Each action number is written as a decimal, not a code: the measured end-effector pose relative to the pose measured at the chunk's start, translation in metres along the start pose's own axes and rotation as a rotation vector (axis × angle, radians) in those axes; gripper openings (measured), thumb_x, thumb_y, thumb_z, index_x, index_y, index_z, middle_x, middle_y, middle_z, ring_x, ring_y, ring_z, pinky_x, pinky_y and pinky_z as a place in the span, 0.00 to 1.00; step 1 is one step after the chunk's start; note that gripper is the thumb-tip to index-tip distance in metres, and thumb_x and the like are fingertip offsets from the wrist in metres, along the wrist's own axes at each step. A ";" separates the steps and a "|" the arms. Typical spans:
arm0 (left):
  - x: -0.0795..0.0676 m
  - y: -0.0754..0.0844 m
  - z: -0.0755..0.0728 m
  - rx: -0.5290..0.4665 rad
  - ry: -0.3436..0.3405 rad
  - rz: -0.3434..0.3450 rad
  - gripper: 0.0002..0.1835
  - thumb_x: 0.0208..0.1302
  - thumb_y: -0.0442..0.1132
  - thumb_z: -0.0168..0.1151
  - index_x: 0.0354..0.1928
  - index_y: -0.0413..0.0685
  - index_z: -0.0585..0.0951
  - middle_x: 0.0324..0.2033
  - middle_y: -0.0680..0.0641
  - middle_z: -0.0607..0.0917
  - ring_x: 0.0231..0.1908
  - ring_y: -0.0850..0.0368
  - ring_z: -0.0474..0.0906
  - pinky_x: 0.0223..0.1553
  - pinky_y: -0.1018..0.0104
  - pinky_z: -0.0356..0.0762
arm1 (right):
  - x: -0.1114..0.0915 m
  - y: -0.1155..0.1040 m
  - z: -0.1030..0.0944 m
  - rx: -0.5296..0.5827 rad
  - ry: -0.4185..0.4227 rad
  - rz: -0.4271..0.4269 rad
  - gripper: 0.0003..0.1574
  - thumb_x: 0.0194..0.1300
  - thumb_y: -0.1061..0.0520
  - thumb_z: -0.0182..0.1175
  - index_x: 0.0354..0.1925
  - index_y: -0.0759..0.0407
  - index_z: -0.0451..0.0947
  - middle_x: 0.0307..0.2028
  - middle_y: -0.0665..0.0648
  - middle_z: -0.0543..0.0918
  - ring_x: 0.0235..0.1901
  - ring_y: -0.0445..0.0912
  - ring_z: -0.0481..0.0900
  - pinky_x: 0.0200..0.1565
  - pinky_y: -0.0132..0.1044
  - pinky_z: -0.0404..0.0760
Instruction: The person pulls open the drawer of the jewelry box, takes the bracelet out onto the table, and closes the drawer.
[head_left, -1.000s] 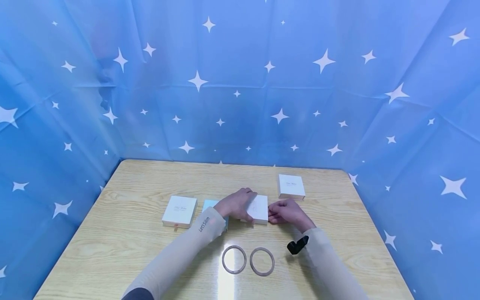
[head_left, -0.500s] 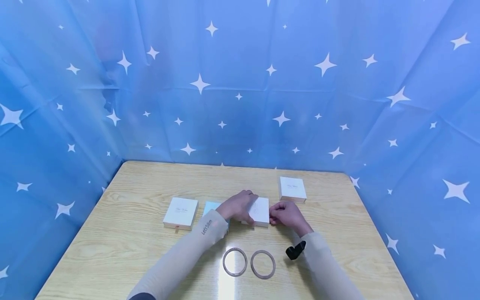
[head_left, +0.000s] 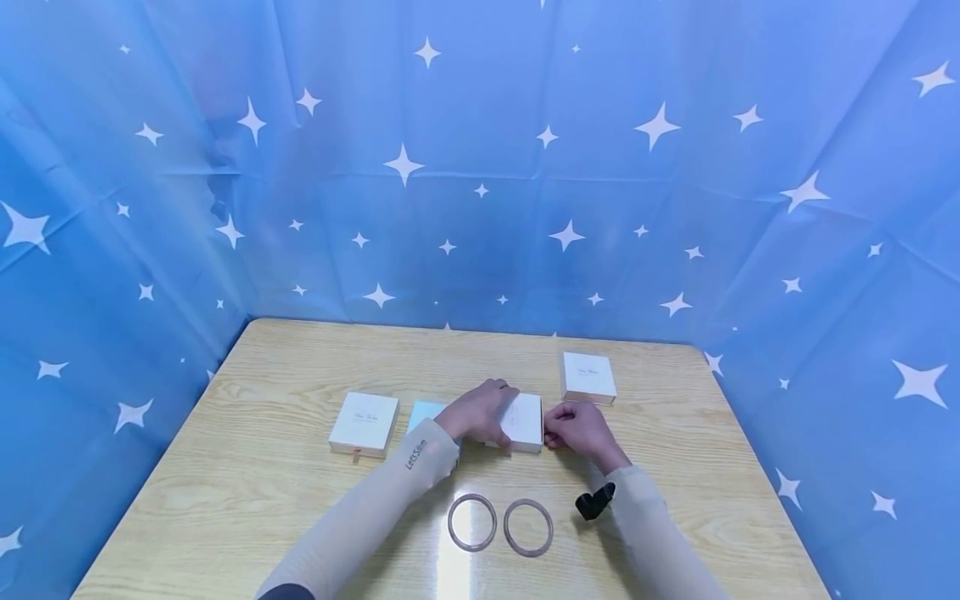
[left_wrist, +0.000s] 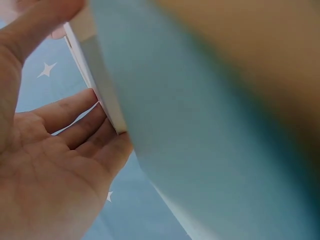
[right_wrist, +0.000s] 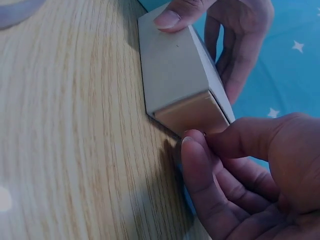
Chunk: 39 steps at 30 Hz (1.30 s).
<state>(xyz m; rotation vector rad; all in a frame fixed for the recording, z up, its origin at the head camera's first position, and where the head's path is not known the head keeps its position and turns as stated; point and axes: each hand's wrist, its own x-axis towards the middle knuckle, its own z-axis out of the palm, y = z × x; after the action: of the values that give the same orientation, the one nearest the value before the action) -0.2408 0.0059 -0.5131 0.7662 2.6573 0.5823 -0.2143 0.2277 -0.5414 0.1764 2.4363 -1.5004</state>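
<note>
My left hand grips a white box across its near and far sides, thumb at the near side. In the right wrist view the left thumb presses the box's long side. The box is a sleeve with a tan-lit drawer front at its right end. At that end my right hand pinches with thumb and forefinger; what lies between the fingertips is mostly hidden. A light blue box stands just left, partly behind my left wrist, and fills much of the left wrist view.
A white drawer box with a small ribbon tab lies at left, another white box at the back right. Two grey rings, the left ring and the right ring, lie near the front of the wooden table. A starry curtain surrounds it.
The right hand has shifted slightly right, and a thin dark edge now shows at the box's right end. The left hand keeps its grip. The head view moved a little.
</note>
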 end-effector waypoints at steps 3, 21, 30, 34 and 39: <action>0.001 0.000 0.001 0.003 0.006 0.002 0.54 0.41 0.50 0.86 0.73 0.50 0.71 0.61 0.48 0.77 0.53 0.57 0.75 0.57 0.64 0.79 | -0.002 0.001 -0.003 -0.006 0.007 -0.004 0.07 0.68 0.65 0.61 0.38 0.69 0.84 0.27 0.60 0.89 0.26 0.44 0.87 0.33 0.36 0.88; 0.001 0.000 0.001 -0.015 0.004 -0.016 0.54 0.42 0.50 0.86 0.74 0.51 0.70 0.62 0.48 0.77 0.53 0.57 0.75 0.58 0.62 0.78 | -0.003 0.006 -0.014 -0.001 0.007 0.019 0.08 0.70 0.65 0.60 0.41 0.70 0.83 0.28 0.60 0.88 0.27 0.43 0.87 0.35 0.37 0.89; 0.001 0.001 0.001 -0.009 0.002 -0.023 0.54 0.42 0.50 0.86 0.74 0.52 0.70 0.63 0.49 0.76 0.53 0.57 0.75 0.58 0.62 0.79 | -0.006 0.009 -0.019 -0.008 0.013 0.045 0.08 0.71 0.64 0.59 0.42 0.70 0.83 0.31 0.61 0.88 0.28 0.44 0.87 0.35 0.37 0.89; 0.001 0.001 0.001 -0.010 -0.001 -0.028 0.54 0.42 0.50 0.86 0.74 0.52 0.70 0.64 0.49 0.76 0.55 0.57 0.75 0.60 0.61 0.78 | -0.006 0.010 -0.021 -0.020 0.020 0.041 0.09 0.71 0.64 0.60 0.43 0.70 0.83 0.31 0.61 0.88 0.28 0.44 0.87 0.35 0.37 0.89; 0.000 0.002 0.001 -0.009 -0.004 -0.032 0.55 0.43 0.50 0.85 0.75 0.51 0.69 0.65 0.48 0.75 0.57 0.55 0.75 0.62 0.60 0.78 | -0.007 0.011 -0.023 -0.039 0.022 0.033 0.09 0.71 0.63 0.60 0.43 0.69 0.83 0.31 0.60 0.89 0.28 0.44 0.87 0.36 0.37 0.89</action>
<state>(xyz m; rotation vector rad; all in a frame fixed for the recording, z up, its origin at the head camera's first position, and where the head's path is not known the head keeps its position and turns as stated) -0.2397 0.0072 -0.5129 0.7196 2.6567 0.5839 -0.2087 0.2532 -0.5393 0.2260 2.4655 -1.4432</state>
